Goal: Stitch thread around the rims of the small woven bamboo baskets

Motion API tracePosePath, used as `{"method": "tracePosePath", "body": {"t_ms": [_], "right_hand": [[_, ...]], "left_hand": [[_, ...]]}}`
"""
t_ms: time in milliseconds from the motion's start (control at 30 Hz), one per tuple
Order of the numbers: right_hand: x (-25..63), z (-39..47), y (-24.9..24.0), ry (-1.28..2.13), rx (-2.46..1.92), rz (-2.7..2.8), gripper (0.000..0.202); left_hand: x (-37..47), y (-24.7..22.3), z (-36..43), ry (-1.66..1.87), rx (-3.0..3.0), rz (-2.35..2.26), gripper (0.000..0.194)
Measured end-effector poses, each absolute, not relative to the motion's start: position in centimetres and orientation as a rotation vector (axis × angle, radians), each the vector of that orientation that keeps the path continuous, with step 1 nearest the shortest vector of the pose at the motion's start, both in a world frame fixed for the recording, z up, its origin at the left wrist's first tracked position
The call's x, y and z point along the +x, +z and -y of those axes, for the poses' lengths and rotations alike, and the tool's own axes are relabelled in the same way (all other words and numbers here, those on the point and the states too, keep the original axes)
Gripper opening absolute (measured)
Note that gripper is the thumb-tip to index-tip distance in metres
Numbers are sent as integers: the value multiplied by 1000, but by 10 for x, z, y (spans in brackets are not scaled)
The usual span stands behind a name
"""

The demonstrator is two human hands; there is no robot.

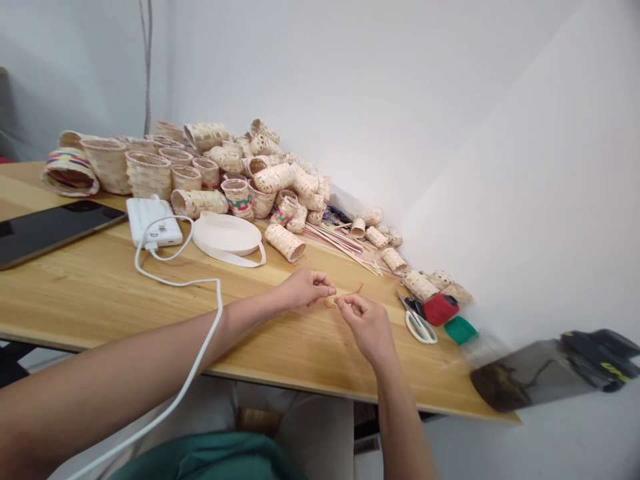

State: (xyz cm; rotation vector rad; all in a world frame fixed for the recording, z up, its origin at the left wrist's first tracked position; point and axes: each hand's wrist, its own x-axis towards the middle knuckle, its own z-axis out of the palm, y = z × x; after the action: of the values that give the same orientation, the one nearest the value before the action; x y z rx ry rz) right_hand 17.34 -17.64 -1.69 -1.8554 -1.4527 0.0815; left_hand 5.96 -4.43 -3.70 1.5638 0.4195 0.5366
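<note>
Over the middle of the wooden table, my left hand (311, 287) and my right hand (366, 325) face each other with fingertips pinched close together. Between and behind them shows a thin orange-brown thread (330, 303), with a loose end sticking up past the right hand. Both hands appear to grip this thread, though the fingertips hide most of it. Just beyond the left hand, a small woven basket (285, 242) lies on its side. White-handled scissors (419, 325) rest to the right of my right hand.
Woven baskets (149, 175) are heaped along the back. Nearer stand a white ribbon roll (227, 235), a power bank (154, 223) with a white cable (218, 303) crossing over my left arm, and a phone (55, 230). At right are thin strips (340, 240), a red object (441, 309) and a bottle (525, 377).
</note>
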Motion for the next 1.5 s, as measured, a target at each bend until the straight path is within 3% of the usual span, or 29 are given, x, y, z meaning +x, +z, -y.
{"method": "tracePosePath", "body": {"t_ms": [233,500,733,1167,1500], "right_hand": [[179,150,-35,120,-1622,1249,54],[184,151,-41,-98,-1617,1406,21],[178,148,-50,-61,-1608,1363,23],[183,148,-53,439,-1405,1172,33],[186,148,-53,51,-1415,1246,19]], "left_hand": [[55,-31,48,500,1535,-349,39],[56,-28,44,540,1567,-368,27],[54,-27,42,603,1640,-444,18],[57,-33,29,757,1748,-454,22],[61,-35,43,626,1848,-308,19]]}}
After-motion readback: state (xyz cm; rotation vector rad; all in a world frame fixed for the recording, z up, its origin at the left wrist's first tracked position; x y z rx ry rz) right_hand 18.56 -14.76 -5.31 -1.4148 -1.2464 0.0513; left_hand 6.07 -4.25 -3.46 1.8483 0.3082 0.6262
